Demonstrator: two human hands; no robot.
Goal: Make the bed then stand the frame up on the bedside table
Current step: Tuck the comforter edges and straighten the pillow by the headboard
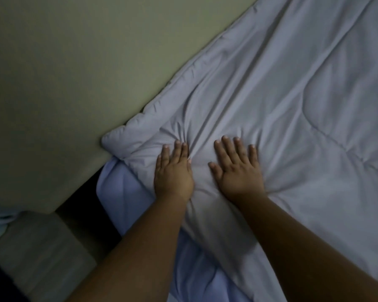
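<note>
A pale grey quilted comforter (292, 101) covers the bed and reaches up to the wall. Its corner (116, 139) lies at the head end, just left of my hands. My left hand (172, 171) lies palm down on the comforter near that corner, fingers close together. My right hand (238, 168) presses flat beside it with fingers spread. Creases fan out from under both palms. A light blue sheet (118, 186) shows below the comforter's edge. No frame is in view.
A plain greenish wall (74, 73) runs along the bed's far side. At the lower left stands a light wooden bedside table (42, 247), with a dark object (0, 284) at its near corner. A dark gap (83, 199) separates table and bed.
</note>
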